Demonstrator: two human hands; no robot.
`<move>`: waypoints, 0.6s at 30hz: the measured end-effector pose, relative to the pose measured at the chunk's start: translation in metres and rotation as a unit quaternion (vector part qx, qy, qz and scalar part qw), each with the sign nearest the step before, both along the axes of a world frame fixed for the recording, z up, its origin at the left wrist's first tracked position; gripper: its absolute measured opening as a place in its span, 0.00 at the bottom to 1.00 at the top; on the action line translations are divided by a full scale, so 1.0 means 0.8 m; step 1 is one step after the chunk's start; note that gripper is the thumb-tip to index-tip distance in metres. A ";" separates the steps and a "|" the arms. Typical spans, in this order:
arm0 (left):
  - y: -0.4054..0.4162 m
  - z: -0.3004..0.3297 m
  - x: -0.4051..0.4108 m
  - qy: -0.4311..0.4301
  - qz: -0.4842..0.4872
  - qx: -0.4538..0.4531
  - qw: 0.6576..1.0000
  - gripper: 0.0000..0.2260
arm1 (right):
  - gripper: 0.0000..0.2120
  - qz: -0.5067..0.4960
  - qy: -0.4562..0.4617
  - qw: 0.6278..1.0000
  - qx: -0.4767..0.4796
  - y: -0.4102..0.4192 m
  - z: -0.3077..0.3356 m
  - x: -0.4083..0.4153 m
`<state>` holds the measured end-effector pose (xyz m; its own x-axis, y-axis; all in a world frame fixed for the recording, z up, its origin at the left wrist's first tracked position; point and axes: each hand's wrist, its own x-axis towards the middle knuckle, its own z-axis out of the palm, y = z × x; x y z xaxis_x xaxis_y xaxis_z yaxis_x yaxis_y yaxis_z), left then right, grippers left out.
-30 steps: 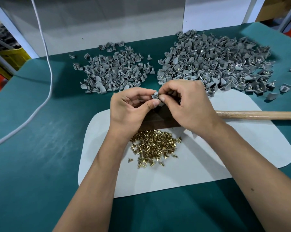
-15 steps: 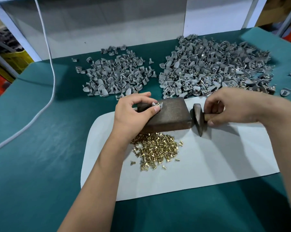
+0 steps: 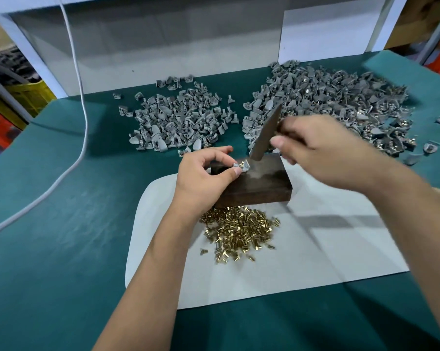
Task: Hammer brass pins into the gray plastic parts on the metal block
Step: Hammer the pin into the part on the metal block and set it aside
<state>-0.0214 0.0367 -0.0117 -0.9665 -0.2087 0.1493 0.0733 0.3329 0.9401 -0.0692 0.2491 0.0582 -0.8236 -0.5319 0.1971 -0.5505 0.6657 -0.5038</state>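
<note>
Brass pin is seen standing upright in a gray plastic part, which lies on the top face of the metal block, near its left end. The part is pinched at its left edge between thumb and forefinger of the left hand; that grip is clamped on the part, with the fingertips just beside the pin.

The right hand is curled round the handle of a hammer, close under the head. The hammer head is held tilted, its lower face just above and to the right of the pin; contact cannot be confirmed because of motion blur.

Step in hand, as judged: driving of one pin, seated but not yet flush. The next move calls for a short, square blow on the pin head, with the part kept flat on the block and the left fingertips kept clear of the strike.

Loose brass pins are heaped on the white mat in front of the block. Two piles of gray parts are noted farther back on the green desk: a left pile and a larger right pile. A white cable runs along the left.
</note>
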 end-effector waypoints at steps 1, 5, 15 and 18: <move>0.001 0.001 0.000 -0.002 0.000 0.001 1.000 0.08 | 0.14 0.010 0.007 1.000 0.025 -0.009 -0.004 0.004; -0.001 0.004 0.001 -0.012 0.002 0.012 1.000 0.07 | 0.08 -0.008 0.095 0.995 0.022 -0.016 -0.004 0.005; 0.002 0.009 0.003 -0.017 0.005 0.031 0.999 0.09 | 0.10 -0.022 0.139 0.987 0.075 -0.019 -0.001 0.000; 0.001 0.008 0.002 -0.018 0.009 0.022 1.000 0.09 | 0.12 -0.021 0.169 0.985 -0.001 -0.026 -0.002 0.013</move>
<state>-0.0200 0.0375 -0.0049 -0.9670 -0.2320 0.1055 0.0339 0.2931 0.9555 -0.0590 0.2285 0.0562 -0.7324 -0.4977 0.4647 -0.6585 0.6913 -0.2973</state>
